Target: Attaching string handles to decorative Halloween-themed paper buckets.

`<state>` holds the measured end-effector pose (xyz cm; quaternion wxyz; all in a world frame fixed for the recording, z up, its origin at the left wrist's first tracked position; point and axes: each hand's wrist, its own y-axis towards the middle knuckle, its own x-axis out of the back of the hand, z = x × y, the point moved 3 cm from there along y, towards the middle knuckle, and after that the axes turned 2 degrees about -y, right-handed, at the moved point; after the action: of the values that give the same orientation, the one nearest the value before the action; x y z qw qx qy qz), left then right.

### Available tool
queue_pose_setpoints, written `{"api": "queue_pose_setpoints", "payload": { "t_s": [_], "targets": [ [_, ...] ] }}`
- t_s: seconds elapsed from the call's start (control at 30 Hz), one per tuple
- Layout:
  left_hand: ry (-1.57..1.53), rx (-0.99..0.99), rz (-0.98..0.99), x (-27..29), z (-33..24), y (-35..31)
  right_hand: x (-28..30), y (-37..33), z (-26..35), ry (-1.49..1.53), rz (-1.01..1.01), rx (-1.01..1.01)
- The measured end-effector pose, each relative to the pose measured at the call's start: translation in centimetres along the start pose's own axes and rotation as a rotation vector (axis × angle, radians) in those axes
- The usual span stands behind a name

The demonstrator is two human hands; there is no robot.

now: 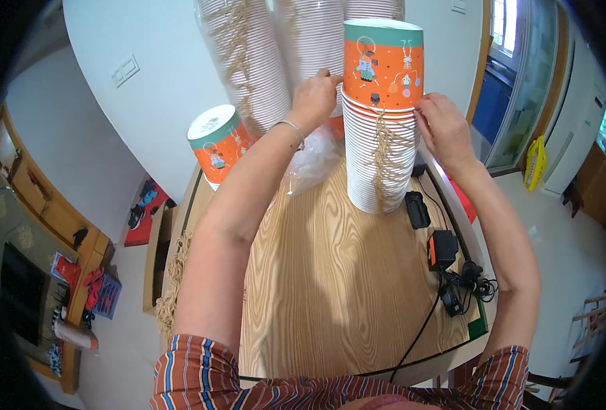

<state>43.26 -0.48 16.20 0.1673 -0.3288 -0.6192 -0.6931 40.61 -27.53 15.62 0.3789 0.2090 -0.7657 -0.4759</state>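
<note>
A tall stack of upside-down paper buckets (381, 160) stands on the wooden table, white rims nested, with twisted tan cord handles (385, 157) hanging down its front. Its topmost bucket (385, 68) is orange with a green band and cartoon figures. My left hand (316, 99) is closed against the left side of this bucket; its fingertips are partly hidden. On the opposite side, my right hand (446, 130) pinches near the rim. Left of my left forearm is a shorter orange bucket stack (217, 147), also upside down and partly covered by the arm.
Tall plastic-wrapped bucket stacks (248, 61) stand at the back against the wall. A crumpled clear plastic bag (314, 160) lies before them. Along the table's right side are a black-and-orange battery device (443, 249), a black case (417, 210) and tangled cables (470, 280). A cardboard box (156, 260) stands at the left.
</note>
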Motion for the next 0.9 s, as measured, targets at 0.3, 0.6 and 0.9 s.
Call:
{"api": "queue_pose_setpoints", "payload": {
  "t_s": [0.3, 0.6, 0.9],
  "targets": [
    [-0.898, 0.282, -0.095, 0.3, 0.5, 2.4, -0.9, 1.8, -4.5, 0.566, -0.095, -0.786],
    [-1.184, 0.467, 0.073, 0.5, -2.5, 0.9, -3.5, 0.5, -4.8, 0.869, 0.151, -0.879],
    [-1.079, 0.404, 0.048, -2.0, -1.0, 1.0, -4.9, -1.3, -4.9, 0.831, 0.145, -0.828]
  ]
}}
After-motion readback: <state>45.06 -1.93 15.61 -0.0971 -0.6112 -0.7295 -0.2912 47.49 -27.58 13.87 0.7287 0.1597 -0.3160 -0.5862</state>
